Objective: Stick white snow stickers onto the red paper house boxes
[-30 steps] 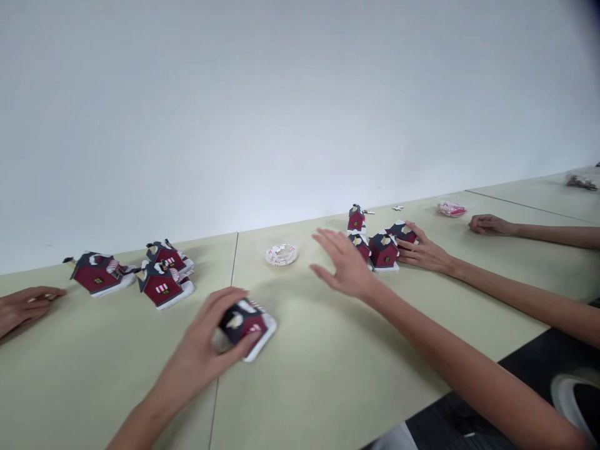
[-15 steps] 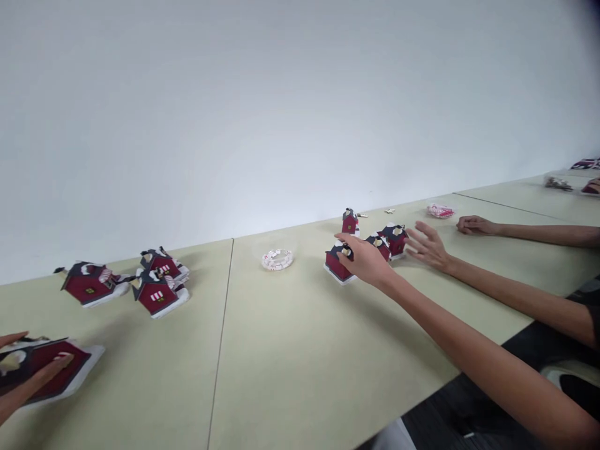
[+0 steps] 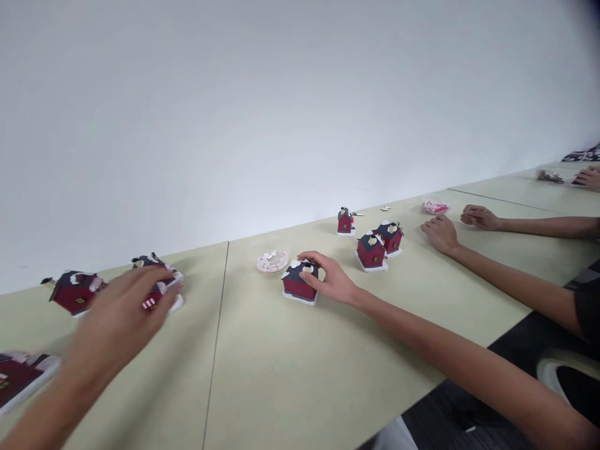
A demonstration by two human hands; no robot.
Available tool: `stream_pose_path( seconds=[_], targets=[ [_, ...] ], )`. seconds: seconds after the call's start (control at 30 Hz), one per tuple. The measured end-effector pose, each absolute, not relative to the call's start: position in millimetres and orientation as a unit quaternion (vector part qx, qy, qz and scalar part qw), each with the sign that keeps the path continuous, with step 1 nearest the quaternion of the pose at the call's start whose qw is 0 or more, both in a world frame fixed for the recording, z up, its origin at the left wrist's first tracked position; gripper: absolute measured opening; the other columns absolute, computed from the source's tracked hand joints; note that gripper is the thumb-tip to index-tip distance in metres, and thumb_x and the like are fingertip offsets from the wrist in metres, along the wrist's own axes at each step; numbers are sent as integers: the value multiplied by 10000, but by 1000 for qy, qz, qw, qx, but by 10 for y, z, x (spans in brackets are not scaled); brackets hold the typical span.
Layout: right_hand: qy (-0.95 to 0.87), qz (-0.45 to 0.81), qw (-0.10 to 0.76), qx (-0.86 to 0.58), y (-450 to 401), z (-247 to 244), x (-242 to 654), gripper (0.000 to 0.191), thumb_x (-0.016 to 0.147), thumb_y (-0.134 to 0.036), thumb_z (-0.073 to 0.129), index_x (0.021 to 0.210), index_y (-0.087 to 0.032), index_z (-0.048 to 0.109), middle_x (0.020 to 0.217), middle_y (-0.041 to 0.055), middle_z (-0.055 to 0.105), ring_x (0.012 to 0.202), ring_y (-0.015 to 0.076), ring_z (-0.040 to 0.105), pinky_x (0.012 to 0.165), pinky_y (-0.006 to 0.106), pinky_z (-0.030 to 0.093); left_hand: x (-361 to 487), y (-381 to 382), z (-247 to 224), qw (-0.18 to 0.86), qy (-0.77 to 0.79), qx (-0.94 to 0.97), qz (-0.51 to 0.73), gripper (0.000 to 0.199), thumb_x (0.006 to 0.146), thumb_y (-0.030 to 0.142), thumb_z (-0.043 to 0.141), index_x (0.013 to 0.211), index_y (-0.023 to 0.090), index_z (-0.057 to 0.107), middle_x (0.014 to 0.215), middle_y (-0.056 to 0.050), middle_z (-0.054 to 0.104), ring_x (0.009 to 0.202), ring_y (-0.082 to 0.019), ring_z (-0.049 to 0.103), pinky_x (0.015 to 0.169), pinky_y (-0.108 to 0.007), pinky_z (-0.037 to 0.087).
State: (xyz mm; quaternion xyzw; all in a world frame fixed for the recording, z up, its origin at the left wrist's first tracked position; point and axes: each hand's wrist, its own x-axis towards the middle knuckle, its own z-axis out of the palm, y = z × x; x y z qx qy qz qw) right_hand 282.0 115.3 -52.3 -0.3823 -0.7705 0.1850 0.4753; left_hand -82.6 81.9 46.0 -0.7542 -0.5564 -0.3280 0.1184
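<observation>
Right hand (image 3: 330,278) curled over a paper model house (image 3: 300,282) at mid-table, the grip closed around it, fingers (image 3: 310,256) on the dark roof and thumb at the front. The house, with maroon walls, snow-trimmed roof and white base, stands upright on a pale green table (image 3: 290,387) near a white-and-red ring (image 3: 272,261). Left hand (image 3: 115,319), blurred by motion, hangs at the left over a partly hidden house (image 3: 162,290); the fingers look spread, but whether they touch it cannot be told. A second house (image 3: 75,292) sits just beyond, and a flat maroon panel with a white border (image 3: 21,378) lies at the frame's lower left edge.

Two more houses (image 3: 371,252) (image 3: 389,237) stand close together to the right, with a smaller one (image 3: 345,222) toward the white wall (image 3: 281,125). A co-worker's near hand (image 3: 439,234) and far hand (image 3: 479,217) rest on the table, apart from the houses, beside a pink-and-white packet (image 3: 435,207). Another hand (image 3: 588,179) shows at the far end of the table.
</observation>
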Motion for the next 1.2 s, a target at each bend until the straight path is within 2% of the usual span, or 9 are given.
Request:
stream_pose_path(
  seconds=[0.13, 0.23, 0.33, 0.43, 0.67, 0.83, 1.0, 1.13, 1.2],
  targets=[
    [-764, 177, 492, -378, 1237, -631, 2723, 399, 959, -436, 544, 1285, -206, 554, 1233, 105, 648, 1093, 221, 629, 934, 361, 522, -46, 1477, 359, 0, -521, -812, -263, 360, 943, 471, 456, 1110, 220, 655, 1137, -59, 711, 1021, -238, 652, 904, -339, 498],
    [-800, 166, 458, -352, 1174, -671, 2825, 560, 945, -453, 567, 1440, -223, 440, 1396, 130, 561, 1257, 263, 559, 1054, 424, 464, 462, 2002, 305, -52, -490, -863, -110, 397, 958, 334, 384, 1215, 191, 651, 1217, -87, 697, 1041, -211, 655, 905, -287, 485],
    [-837, 146, 408, -335, 1132, -648, 2992, 644, 946, -468, 565, 1517, -256, 355, 1491, 128, 487, 1366, 289, 469, 1103, 468, 426, 766, 2437, 196, -86, -477, -874, 46, 394, 839, 219, 524, 1193, 197, 696, 1193, -93, 718, 1036, -215, 663, 876, -254, 492],
    [-854, 119, 381, -334, 1176, -612, 3098, 639, 921, -492, 603, 1490, -278, 407, 1430, 125, 538, 1320, 293, 506, 1080, 479, 448, 907, 2709, 61, -96, -491, -861, 91, 440, 723, 215, 642, 1155, 233, 725, 1152, -90, 734, 975, -234, 675, 817, -269, 515],
    [-825, 156, 413, -354, 1296, -667, 3063, 608, 852, -523, 687, 1341, -241, 460, 1511, 151, 431, 1385, 309, 453, 1117, 488, 411, 1067, 2850, -32, -78, -508, -848, 128, 347, 737, 206, 657, 1073, 193, 739, 1121, -120, 733, 960, -245, 674, 811, -302, 518],
    [-793, 196, 420, -396, 1319, -722, 3032, 634, 841, -537, 694, 1327, -241, 413, 1311, 118, 593, 1216, 293, 595, 1058, 483, 465, 1101, 2823, -16, -78, -514, -844, 137, 283, 840, 266, 660, 1090, 142, 699, 1130, -128, 714, 980, -221, 669, 852, -347, 528],
    [-778, 146, 443, -420, 1348, -753, 2983, 735, 806, -568, 718, 1365, -218, 395, 1362, 148, 538, 1245, 308, 546, 1070, 491, 449, 1047, 2755, -31, -87, -548, -820, 139, 267, 859, 360, 681, 961, 114, 689, 971, -108, 723, 901, -213, 676, 839, -390, 530],
    [-784, 130, 440, -418, 1334, -770, 2984, 739, 831, -558, 695, 1400, -204, 382, 1376, 161, 517, 1262, 305, 529, 1083, 484, 440, 986, 2683, 53, -83, -564, -819, 59, 188, 728, 290, 741, 815, 139, 672, 905, -140, 730, 880, -264, 673, 755, -333, 482],
    [-799, 139, 419, -410, 1319, -777, 3014, 807, 842, -553, 685, 1474, -213, 313, 1436, 169, 475, 1304, 314, 504, 1097, 489, 428, 930, 2608, 141, -71, -561, -824, -20, 193, 775, 324, 665, 867, 156, 640, 937, -135, 716, 872, -260, 659, 715, -322, 459]
  ],
)
